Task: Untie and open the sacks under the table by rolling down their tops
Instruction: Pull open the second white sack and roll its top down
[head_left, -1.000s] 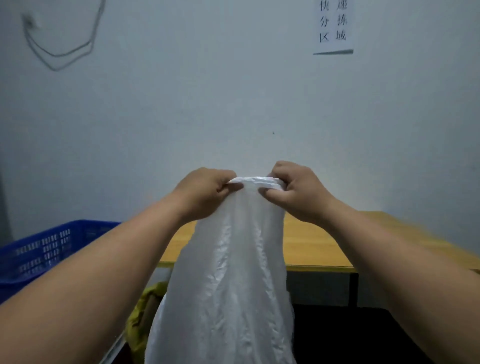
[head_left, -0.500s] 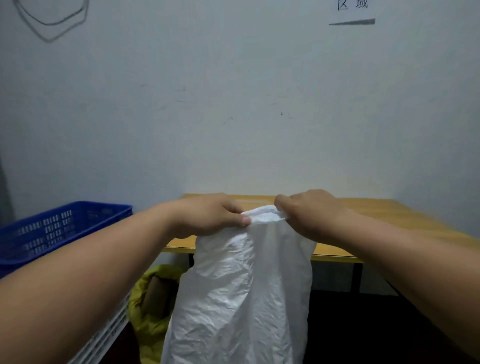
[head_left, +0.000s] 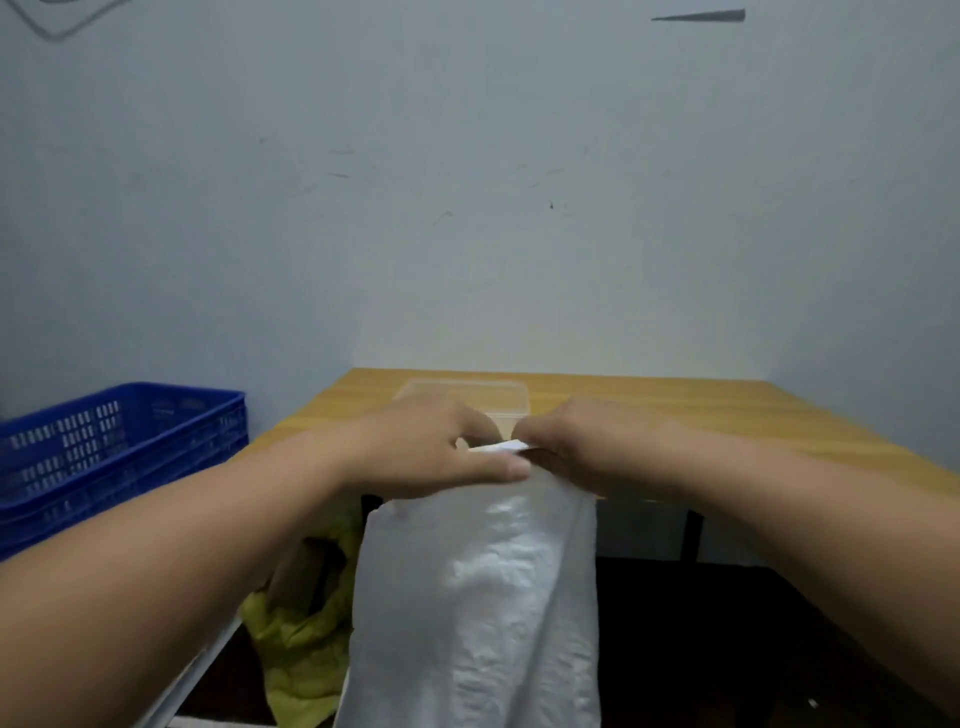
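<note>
A white woven sack (head_left: 478, 613) hangs upright in front of the wooden table (head_left: 675, 415), its top edge held level with the tabletop. My left hand (head_left: 431, 452) grips the top of the sack on the left, fingers curled over the rim. My right hand (head_left: 576, 447) pinches the same rim on the right, almost touching the left hand. A yellow-green sack (head_left: 301, 644) sits low to the left of the white one, its mouth gaping and something brown showing inside.
A blue slotted plastic crate (head_left: 119, 447) stands at the left against the wall. A clear plastic lidded box (head_left: 467, 397) lies on the table behind my hands. Under the table it is dark, with a black leg (head_left: 693, 535) at the right.
Both hands have come down with the sack's top from above the table to tabletop level and drawn closer together. The view has tilted downward.
</note>
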